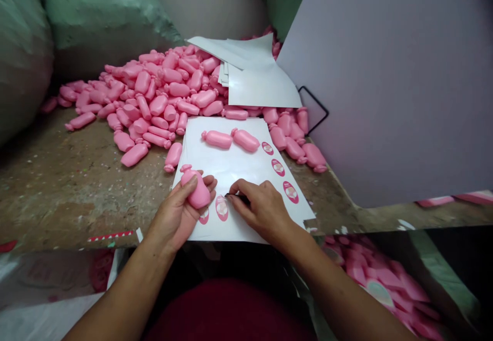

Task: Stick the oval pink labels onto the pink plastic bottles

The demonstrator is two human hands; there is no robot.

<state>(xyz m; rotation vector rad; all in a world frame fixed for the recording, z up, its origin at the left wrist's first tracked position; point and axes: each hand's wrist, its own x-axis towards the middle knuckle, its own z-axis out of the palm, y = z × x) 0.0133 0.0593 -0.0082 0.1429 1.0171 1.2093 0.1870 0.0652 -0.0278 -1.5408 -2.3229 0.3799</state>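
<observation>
A pink plastic bottle (197, 191) with a knob-like top lies in my left hand (180, 208), the thumb across it and the fingers underneath. My right hand (263, 206) pinches a thin dark tool (242, 197), its tip at the upper edge of an oval pink sticker (222, 208). What kind of tool it is I cannot make out. The sticker is on a white sheet (246, 230), beside another oval partly covered by my left hand. Several more oval stickers (278, 167) run down the sheet's right side. Two pink bottles (217, 139) lie across its upper part.
Behind the sheet, a large heap of pink bottles (157, 102) covers the back of the worn table (77, 176). More white sheets (262, 87) rest on the heap. A big pale panel (393, 84) stands at the right; green sacks (103, 12) are behind. Pink pieces (381, 274) fill the space below right.
</observation>
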